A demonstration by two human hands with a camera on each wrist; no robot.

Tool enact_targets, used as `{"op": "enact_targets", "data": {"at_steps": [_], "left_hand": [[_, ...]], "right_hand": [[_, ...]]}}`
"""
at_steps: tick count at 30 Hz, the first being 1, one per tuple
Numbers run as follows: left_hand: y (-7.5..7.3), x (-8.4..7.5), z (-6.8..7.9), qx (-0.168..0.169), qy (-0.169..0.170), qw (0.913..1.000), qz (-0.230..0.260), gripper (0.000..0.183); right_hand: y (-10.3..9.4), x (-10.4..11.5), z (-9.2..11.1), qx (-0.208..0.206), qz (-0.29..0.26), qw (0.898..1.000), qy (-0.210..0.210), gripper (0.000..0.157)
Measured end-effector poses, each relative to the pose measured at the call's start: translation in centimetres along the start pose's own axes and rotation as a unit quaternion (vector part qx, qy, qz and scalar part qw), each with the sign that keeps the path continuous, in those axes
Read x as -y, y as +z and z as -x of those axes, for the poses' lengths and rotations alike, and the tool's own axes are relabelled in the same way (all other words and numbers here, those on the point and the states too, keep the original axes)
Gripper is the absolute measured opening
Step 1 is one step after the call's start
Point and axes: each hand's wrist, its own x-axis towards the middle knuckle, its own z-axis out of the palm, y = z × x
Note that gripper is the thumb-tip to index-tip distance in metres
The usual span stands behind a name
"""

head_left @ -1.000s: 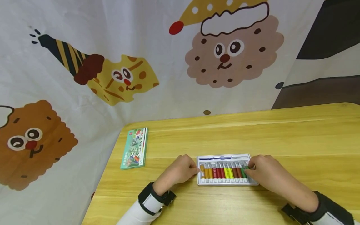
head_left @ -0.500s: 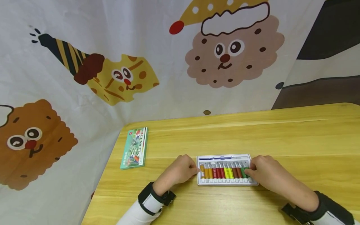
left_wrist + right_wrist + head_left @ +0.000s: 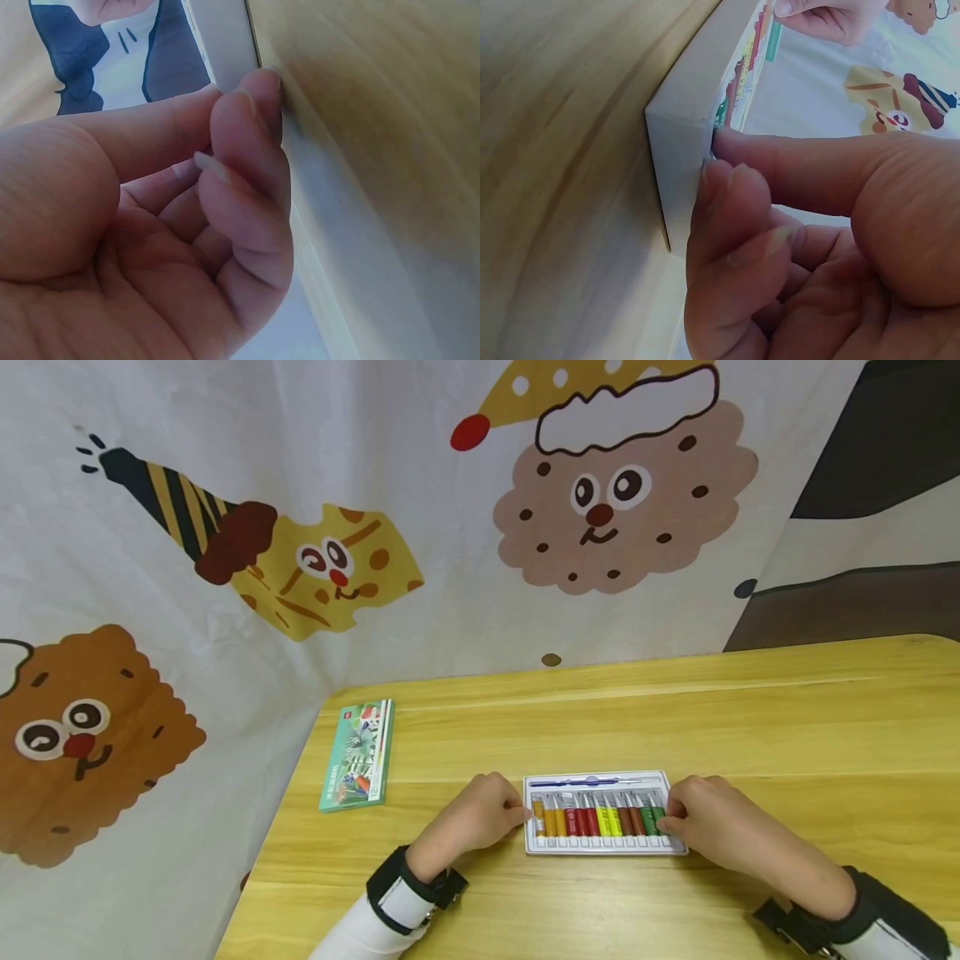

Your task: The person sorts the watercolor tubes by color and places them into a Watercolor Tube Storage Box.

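Note:
A white plastic tray (image 3: pixel 606 851) lies flat on the table, holding a row of paint tubes (image 3: pixel 600 821) in orange, red, yellow, brown and green. Behind the tubes a slim blue-handled paintbrush (image 3: pixel 573 783) rests in its slot. My left hand (image 3: pixel 480 814) pinches the tray's left end; in the left wrist view the thumb and fingertips of that hand (image 3: pixel 172 210) meet at the white tray edge (image 3: pixel 225 45). At the opposite end my right hand (image 3: pixel 708 818) pinches the tray, its thumb beside the green tubes. The right wrist view shows its fingers against the tray wall (image 3: pixel 679 135).
A flat green paint box (image 3: pixel 356 756) with a printed cover lies at the left of the wooden table (image 3: pixel 600 910). Behind the table hangs a white cloth (image 3: pixel 450 610) printed with cartoon biscuits and cheese.
My right thumb has slipped a little towards the tray's right edge, and slightly more of the green tubes shows. The left hand and the tray stay practically in place.

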Motion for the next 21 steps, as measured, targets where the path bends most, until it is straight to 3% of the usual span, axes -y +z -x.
{"op": "enact_targets", "data": {"at_steps": [15,21], "left_hand": [[0.2,0.2,0.0,-0.004,0.007,1.0,-0.005,0.036],[0.1,0.2,0.1,-0.007,0.011,0.9999,-0.007,0.036]], "right_hand": [[0.0,-0.4,-0.3,-0.008,-0.008,1.0,-0.004,0.024],[-1.1,-0.8,-0.3,-0.02,-0.01,0.999,-0.025,0.024]]}}
